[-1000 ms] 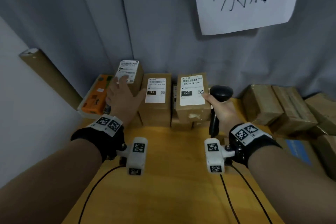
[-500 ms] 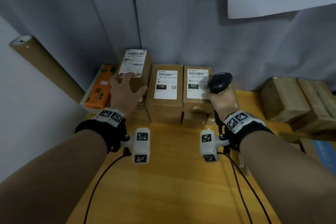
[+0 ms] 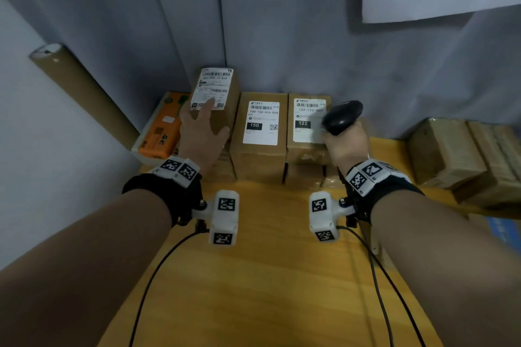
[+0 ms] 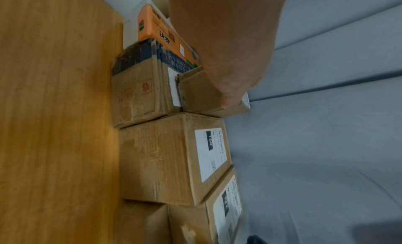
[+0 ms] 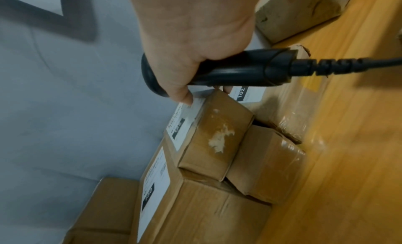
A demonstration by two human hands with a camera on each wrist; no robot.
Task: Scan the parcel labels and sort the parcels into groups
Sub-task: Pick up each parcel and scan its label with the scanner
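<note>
The left hand (image 3: 201,132) lies flat on top of a small brown parcel (image 3: 225,98). Its fingers (image 3: 208,105) are straight and rest on the white label (image 3: 212,87) there. They are not curled around anything. This parcel sits on another brown box (image 4: 139,93), so it stands highest in the row. Just past the hand's outer side lies an orange box (image 3: 158,132).

The right hand (image 3: 345,146) is wrapped tight around the handle of a black scanner (image 3: 342,117). The scanner's round head sticks up above the fist. Its cord (image 5: 348,65) runs back past the wrist. The tips of this hand also touch the near edge of the parcel marked 122 (image 3: 306,146), right by its label (image 3: 307,121).

Between the two hands stands the parcel marked 150 (image 3: 259,158), touching the 122 parcel beside it. A smaller taped box (image 5: 265,167) sits under the right hand, in front of the 122 parcel. A label marked 102 (image 5: 248,93) peeks out just below the scanner handle.

Off to the right hand's outer side, more brown parcels (image 3: 451,155) lie in a heap. All of it rests on a yellow wooden table (image 3: 267,290) set against a grey curtain (image 3: 282,22).
</note>
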